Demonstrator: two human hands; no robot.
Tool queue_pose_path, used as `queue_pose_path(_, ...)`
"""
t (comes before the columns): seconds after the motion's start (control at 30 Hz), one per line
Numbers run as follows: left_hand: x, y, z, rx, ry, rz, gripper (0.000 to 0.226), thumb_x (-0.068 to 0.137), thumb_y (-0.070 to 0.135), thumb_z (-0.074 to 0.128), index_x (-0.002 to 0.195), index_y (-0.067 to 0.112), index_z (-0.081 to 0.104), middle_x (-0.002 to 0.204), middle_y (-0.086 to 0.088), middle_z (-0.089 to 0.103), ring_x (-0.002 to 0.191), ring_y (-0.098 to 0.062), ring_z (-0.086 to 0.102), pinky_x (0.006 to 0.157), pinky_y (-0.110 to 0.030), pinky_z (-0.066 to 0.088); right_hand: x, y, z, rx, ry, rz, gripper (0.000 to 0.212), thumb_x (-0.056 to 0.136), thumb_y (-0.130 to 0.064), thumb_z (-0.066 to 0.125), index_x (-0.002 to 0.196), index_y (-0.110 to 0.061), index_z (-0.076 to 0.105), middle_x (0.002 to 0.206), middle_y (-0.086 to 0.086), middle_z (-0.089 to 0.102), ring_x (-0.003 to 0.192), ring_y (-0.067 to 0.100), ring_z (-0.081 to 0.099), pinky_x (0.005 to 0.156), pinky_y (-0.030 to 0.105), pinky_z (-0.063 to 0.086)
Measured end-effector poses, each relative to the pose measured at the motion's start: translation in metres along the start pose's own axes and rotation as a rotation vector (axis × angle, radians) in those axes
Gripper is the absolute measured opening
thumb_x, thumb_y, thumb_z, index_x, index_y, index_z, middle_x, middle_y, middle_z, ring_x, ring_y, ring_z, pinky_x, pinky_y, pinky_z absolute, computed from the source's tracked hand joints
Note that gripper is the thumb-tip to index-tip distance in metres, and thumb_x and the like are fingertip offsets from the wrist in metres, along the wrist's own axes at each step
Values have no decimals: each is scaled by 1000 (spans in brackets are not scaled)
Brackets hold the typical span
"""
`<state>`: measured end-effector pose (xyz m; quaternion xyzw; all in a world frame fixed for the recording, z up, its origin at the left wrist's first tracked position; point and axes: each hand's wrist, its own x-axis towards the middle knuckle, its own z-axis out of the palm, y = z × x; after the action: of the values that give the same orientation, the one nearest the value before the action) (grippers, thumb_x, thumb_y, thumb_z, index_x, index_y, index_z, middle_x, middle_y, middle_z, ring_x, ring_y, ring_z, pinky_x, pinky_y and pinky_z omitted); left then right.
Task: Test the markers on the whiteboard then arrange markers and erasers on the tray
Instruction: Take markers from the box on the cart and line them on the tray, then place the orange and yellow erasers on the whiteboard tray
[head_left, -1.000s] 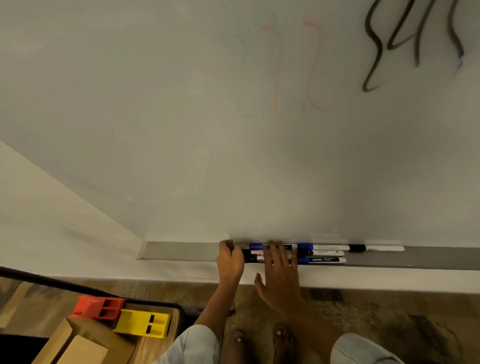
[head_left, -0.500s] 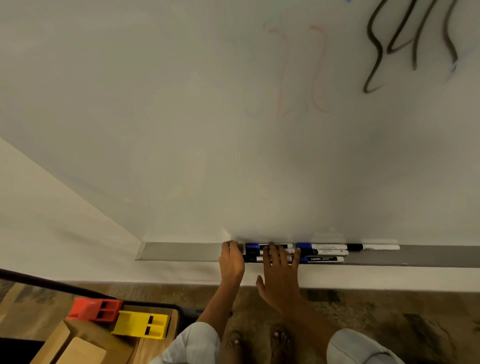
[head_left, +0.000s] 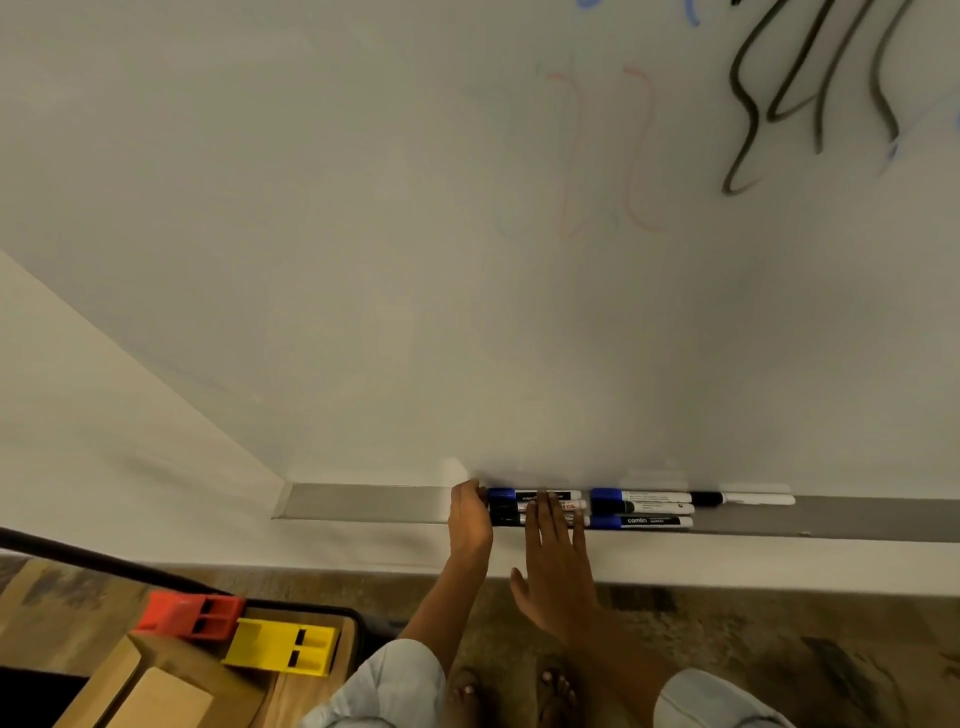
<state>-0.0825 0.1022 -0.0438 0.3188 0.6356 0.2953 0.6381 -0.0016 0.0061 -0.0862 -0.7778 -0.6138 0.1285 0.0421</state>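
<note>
Nearest, at the person's feet: bare toes on a mottled brown floor (head_left: 727, 623), pale sleeves at both elbows. Low on the left, a wooden surface with a dark rim carries a red block (head_left: 189, 616) and a yellow block (head_left: 283, 647) side by side, touching, each with dark slots, and a cardboard box (head_left: 156, 691) just in front of them. Further out, both arms reach to the grey metal tray (head_left: 363, 501) along the foot of the whiteboard (head_left: 363, 260). The left hand (head_left: 469, 519) stands edge-on against the left ends of the markers (head_left: 639, 512), fingers loosely curved, butted up to the caps; cannot tell whether it grips any of them. The right hand (head_left: 553, 561) lies flat, fingers straight and spread a little, fingertips resting on top of the marker bundle, palm hanging over the tray's front lip. Markers lie lengthwise in the tray in tight rows, touching one another: blue and black caps, white and black barrels, one labelled "camlin". A single black-capped white marker (head_left: 748, 499) sits at the right end, against the board. No erasers seen in the tray. Farthest up the board: faint red squiggles (head_left: 602, 150) at centre, bold black squiggles (head_left: 810, 93) upper right, a trace of blue at the top edge.
</note>
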Motion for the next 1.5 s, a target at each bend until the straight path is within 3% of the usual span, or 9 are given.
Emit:
queue_pose_path(0.13, -15, 15, -8, 52, 5, 36, 30, 99, 31, 35, 115, 12, 54, 111, -10, 62, 105, -27, 59, 104, -45, 45, 1, -2, -5, -22, 29, -18, 101, 61, -52, 82, 143, -4, 46, 150, 21, 41, 139, 38, 39, 117, 52, -3)
queue_pose_path(0.2, -13, 19, -19, 113, 40, 77, 42, 97, 34, 36, 117, 3, 55, 109, -22, 62, 104, -38, 60, 100, -50, 47, 7, -10, -7, -32, 51, -73, 98, 63, -50, 82, 142, -4, 46, 150, 19, 42, 138, 37, 41, 118, 51, -1)
queue_pose_path(0.3, 4, 21, -45, 178, 76, 118, 54, 84, 46, 38, 110, 3, 60, 105, -24, 64, 99, -41, 61, 96, -55, 50, 19, -33, -14, -41, 69, -177, 93, 62, -48, 83, 139, -6, 50, 147, 18, 46, 135, 37, 45, 114, 58, 25)
queue_pose_path(0.4, -6, 46, -73, 189, 74, 172, 31, 96, 39, 43, 99, 14, 61, 101, -13, 69, 97, -31, 66, 91, -50, 54, 27, -62, -24, -38, 81, -262, 83, 64, -46, 81, 134, -9, 56, 143, 16, 52, 130, 36, 51, 105, 60, 40)
queue_pose_path(0.6, -7, 78, -153, 385, 70, 269, 27, 100, 25, 43, 101, 5, 60, 95, -17, 71, 80, -25, 68, 61, -31, 54, 39, -123, -23, 34, 114, -478, 61, 77, -46, 65, 129, -16, 56, 132, 7, 58, 121, 27, 55, 103, 52, 40)
queue_pose_path(0.83, -2, 82, -284, 810, 284, 305, 18, 93, 23, 56, 99, 8, 64, 93, -8, 73, 84, -25, 69, 80, -39, 55, 35, -209, -9, 117, 29, -698, 54, 77, -49, 59, 121, -19, 58, 122, 0, 58, 109, 20, 55, 87, 39, 47)
queue_pose_path(1.1, 4, 65, -373, 1145, 341, 176, 16, 84, 8, 49, 97, 13, 57, 100, -10, 66, 88, -24, 61, 72, -34, 50, 20, -269, 27, 65, -162, -748, 67, 75, -63, 53, 128, -22, 48, 124, -2, 55, 110, 20, 54, 89, 39, 46)
queue_pose_path(1.27, 17, 64, -393, 1454, 220, 106, 15, 89, 20, 58, 104, 15, 58, 104, -5, 62, 96, -24, 61, 78, -32, 49, 17, -283, 45, -41, -267, -709, 81, 77, -63, 63, 141, -18, 40, 138, 4, 49, 124, 25, 48, 102, 43, 38)
queue_pose_path(1.5, 50, 54, -392, 1976, -173, 293, 44, 80, 18, 72, 121, 15, 56, 115, -9, 59, 106, -30, 59, 83, -43, 53, 18, -279, 62, -15, -365, -617, 76, 77, -54, 68, 140, -21, 41, 141, 1, 48, 125, 22, 48, 105, 36, 41)
